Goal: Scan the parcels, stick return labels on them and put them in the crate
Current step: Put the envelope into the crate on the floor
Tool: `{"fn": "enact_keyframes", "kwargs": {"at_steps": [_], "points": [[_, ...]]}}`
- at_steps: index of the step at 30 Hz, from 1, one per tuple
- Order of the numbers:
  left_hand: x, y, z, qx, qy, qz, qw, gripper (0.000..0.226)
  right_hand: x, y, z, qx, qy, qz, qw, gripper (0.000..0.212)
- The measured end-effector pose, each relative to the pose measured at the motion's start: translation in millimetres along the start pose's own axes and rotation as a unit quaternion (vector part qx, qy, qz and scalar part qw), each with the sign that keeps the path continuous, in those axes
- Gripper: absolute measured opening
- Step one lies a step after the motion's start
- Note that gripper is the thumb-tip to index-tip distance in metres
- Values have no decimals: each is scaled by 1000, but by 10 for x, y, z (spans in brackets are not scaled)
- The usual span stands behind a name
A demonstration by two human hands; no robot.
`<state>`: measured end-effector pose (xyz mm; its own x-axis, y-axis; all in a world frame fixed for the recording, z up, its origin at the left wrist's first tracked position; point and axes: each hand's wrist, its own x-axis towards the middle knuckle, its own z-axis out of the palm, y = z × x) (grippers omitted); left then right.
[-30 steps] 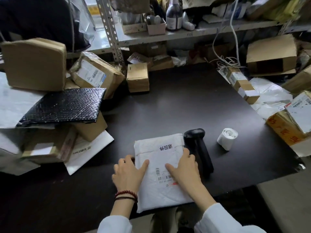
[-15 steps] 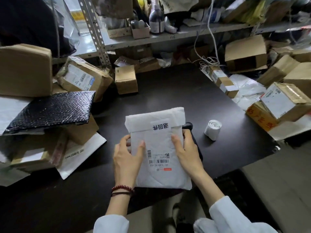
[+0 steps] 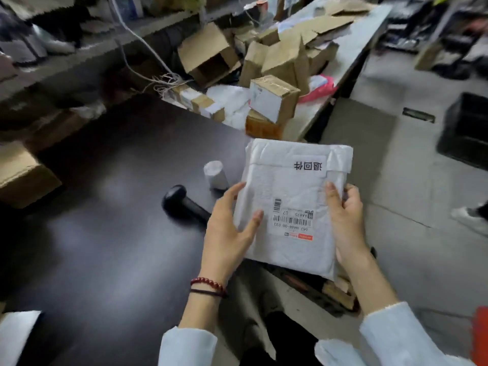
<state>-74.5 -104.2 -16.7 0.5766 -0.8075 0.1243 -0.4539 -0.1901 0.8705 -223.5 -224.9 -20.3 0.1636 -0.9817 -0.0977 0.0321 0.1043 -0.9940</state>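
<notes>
Head cam, tilted and a bit blurred at the edges. I see both hands holding one parcel (image 3: 290,196) up in the air, just past the right end of the dark table (image 3: 118,207), w/ grey floor behind it.

Parcel: flat white padded mailer, roughly rectangular, surface lightly wrinkled, top flap folded over the front. Return label (image 3: 309,165) sits on the flap's lower edge, a white strip w/ three bold black characters that read upside down to me. Lower on the front is the shipping label (image 3: 293,220): small barcode top left, long barcode across the middle, QR square at its right end, rows of digits, red-orange strip at the bottom. It is also upside down.

Left hand (image 3: 227,233) grips the left edge, thumb on the front, fingers going behind; beaded bracelet on that wrist. Right hand (image 3: 346,220) grips the right edge, thumb on the front, fingers curled round the back.

Black scanner (image 3: 182,204) lies on the table left of the parcel, label roll (image 3: 215,174) just beyond it. Dark crate (image 3: 467,130) sits on the floor at far right, well apart from the parcel.
</notes>
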Motion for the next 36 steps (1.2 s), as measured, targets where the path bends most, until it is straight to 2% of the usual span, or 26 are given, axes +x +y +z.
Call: {"fn": "enact_keyframes", "kwargs": {"at_steps": [2,7,10,15,17,22,25,27,32,36], "points": [[67,111,272,6,-47,26,999,55,9,1,-289,2,51,12,999,37],[241,314,842,4,-180,84,980,56,140,83,-867,-11,155,22,988,15],[341,335,1159,-2,-218,90,972,59,238,207,-1147,-50,180,41,981,10],[493,276,1788,-11,-252,49,966,70,477,510,-1567,-155,196,86,964,20],[561,211,2048,16,-255,43,966,74,613,631,-1679,-183,184,108,960,31],[809,-50,2639,101,-252,22,962,76,1075,1087,-1872,-276,111,162,941,77],[933,-379,2964,141,-272,3,952,78,1353,1456,-1873,-329,79,187,922,90],[997,-710,3178,167,-289,-14,943,81,1520,1758,-1851,-358,64,180,914,96],[1122,-1826,3786,161,-336,-72,925,97,1893,2930,-1752,-326,-8,171,930,105],[1257,-2943,4314,174,-356,-72,915,102,2217,4154,-1655,-332,-74,181,923,99]]}}
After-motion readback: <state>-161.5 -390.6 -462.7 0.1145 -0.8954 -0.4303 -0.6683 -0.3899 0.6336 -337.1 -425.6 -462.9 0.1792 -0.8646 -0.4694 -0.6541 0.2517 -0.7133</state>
